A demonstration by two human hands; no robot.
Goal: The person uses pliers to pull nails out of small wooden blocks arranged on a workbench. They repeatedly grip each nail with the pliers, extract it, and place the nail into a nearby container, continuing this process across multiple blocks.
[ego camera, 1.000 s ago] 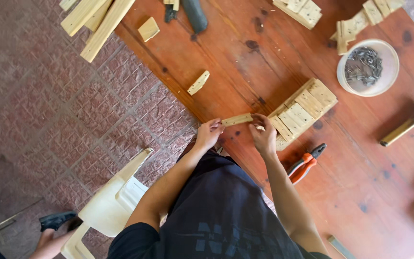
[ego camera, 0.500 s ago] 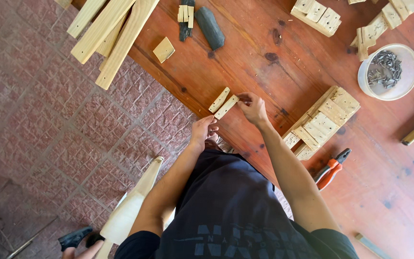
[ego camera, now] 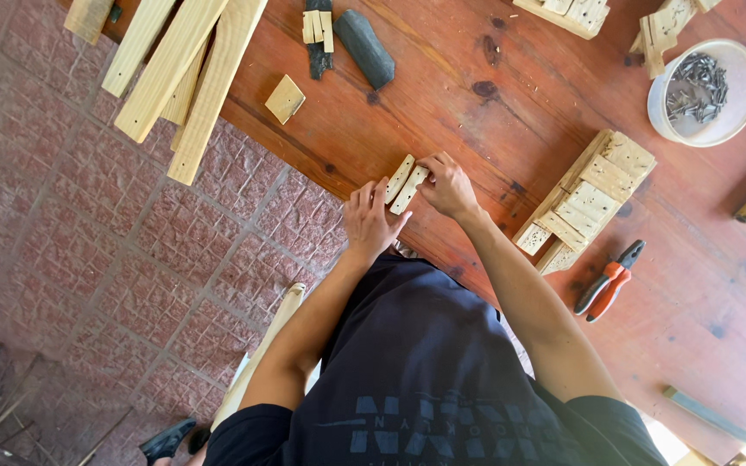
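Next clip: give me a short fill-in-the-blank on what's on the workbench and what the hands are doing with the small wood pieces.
1. Both hands, the left hand and the right hand, meet at ____ small wooden blocks lying side by side.
2. The white bowl holds dark metal ____.
3. The pliers have ____ handles.
4. Long planks overhang the table above a ____ floor.

Missing words: two; nails; orange; brick

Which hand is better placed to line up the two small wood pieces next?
Probably the right hand: its fingers already touch the two small wood pieces lying side by side near the table edge. The left hand lies open just beside them.
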